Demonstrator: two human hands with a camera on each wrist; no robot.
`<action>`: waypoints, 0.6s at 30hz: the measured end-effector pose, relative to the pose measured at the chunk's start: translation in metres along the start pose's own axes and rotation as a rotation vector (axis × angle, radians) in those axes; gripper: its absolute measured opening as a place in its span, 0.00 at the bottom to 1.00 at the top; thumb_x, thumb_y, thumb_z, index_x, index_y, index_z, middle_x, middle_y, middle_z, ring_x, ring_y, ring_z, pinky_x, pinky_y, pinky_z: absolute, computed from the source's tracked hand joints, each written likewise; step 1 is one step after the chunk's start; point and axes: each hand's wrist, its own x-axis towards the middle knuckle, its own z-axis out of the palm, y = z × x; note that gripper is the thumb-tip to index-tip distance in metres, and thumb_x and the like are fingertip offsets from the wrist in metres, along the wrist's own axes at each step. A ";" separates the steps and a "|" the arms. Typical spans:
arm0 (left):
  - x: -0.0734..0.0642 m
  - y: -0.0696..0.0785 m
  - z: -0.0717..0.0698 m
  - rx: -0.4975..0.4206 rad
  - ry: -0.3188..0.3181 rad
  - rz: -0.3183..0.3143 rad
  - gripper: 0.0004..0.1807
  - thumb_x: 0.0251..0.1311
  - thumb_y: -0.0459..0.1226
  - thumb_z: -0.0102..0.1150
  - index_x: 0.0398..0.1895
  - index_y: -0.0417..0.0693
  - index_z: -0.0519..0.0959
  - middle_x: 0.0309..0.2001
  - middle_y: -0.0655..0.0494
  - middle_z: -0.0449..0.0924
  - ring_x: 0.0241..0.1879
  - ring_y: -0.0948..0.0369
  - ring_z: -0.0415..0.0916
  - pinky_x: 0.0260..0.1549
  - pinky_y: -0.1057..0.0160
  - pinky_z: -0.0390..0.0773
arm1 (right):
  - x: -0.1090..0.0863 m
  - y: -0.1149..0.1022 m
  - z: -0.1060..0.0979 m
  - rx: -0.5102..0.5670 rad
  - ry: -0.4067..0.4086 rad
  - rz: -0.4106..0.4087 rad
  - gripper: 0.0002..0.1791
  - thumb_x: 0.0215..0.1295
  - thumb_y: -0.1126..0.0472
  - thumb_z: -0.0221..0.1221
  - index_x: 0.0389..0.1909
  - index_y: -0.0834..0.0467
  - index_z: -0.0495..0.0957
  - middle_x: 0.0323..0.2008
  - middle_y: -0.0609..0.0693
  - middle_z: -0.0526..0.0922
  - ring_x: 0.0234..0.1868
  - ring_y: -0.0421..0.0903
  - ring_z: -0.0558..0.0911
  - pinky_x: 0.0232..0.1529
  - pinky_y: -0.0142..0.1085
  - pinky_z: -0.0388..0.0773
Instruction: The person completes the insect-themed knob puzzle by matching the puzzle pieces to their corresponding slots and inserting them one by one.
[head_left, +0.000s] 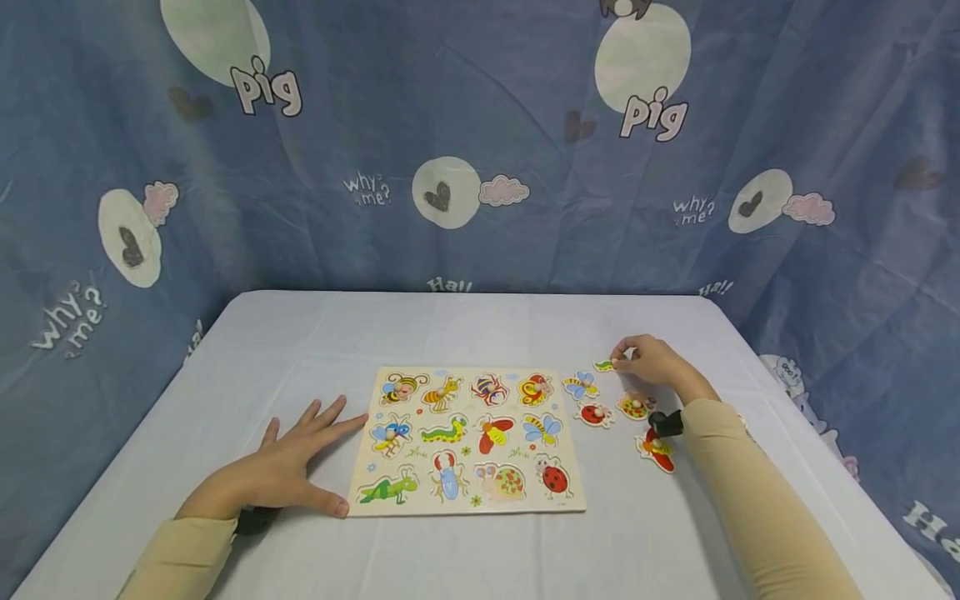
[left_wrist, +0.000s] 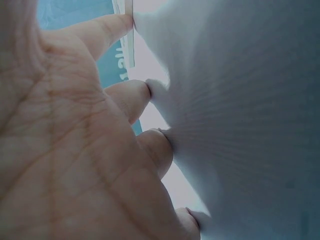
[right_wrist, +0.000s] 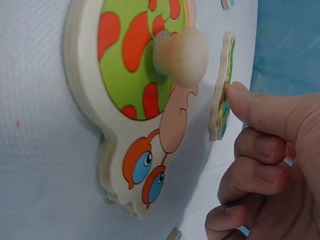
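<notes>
A wooden peg puzzle board (head_left: 468, 505) with printed insects lies on the white table. My left hand (head_left: 288, 467) is spread flat at its left side, thumb at the lower left corner and one fingertip at the left edge. In the left wrist view, the fingertips (left_wrist: 142, 90) press on the cloth. Right of the board, my right hand (head_left: 651, 362) pinches a small green caterpillar piece (head_left: 603, 366) with thumb and finger, seen nearly edge-on in the right wrist view. A snail piece (right_wrist: 142, 90) with a round wooden knob lies just nearer than that hand.
Loose pieces lie beside the board: a blue-winged dragonfly-like insect (head_left: 581, 384), a ladybug (head_left: 595, 415) and a red-winged insect (head_left: 657, 452) partly below the right wrist's black camera (head_left: 666, 423). A blue printed curtain (head_left: 480, 250) hangs behind the table.
</notes>
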 end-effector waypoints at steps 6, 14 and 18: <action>0.000 0.001 0.000 0.001 -0.005 0.000 0.69 0.32 0.62 0.88 0.84 0.68 0.63 0.88 0.38 0.42 0.84 0.25 0.31 0.66 0.10 0.24 | -0.002 -0.001 0.001 0.001 -0.001 -0.016 0.11 0.77 0.59 0.63 0.49 0.64 0.84 0.26 0.47 0.69 0.31 0.45 0.68 0.34 0.37 0.65; 0.001 0.000 0.000 0.007 0.000 0.002 0.69 0.31 0.64 0.87 0.84 0.68 0.64 0.88 0.38 0.43 0.84 0.25 0.31 0.66 0.10 0.25 | -0.005 0.000 0.001 0.010 0.011 -0.055 0.11 0.77 0.59 0.63 0.48 0.65 0.84 0.26 0.47 0.67 0.31 0.45 0.67 0.34 0.38 0.63; 0.001 -0.001 0.001 0.015 0.005 0.011 0.69 0.32 0.62 0.88 0.84 0.68 0.64 0.88 0.37 0.43 0.84 0.25 0.32 0.65 0.10 0.26 | -0.004 -0.001 0.000 0.006 0.017 -0.065 0.12 0.77 0.59 0.62 0.48 0.66 0.84 0.26 0.48 0.67 0.31 0.45 0.67 0.34 0.38 0.63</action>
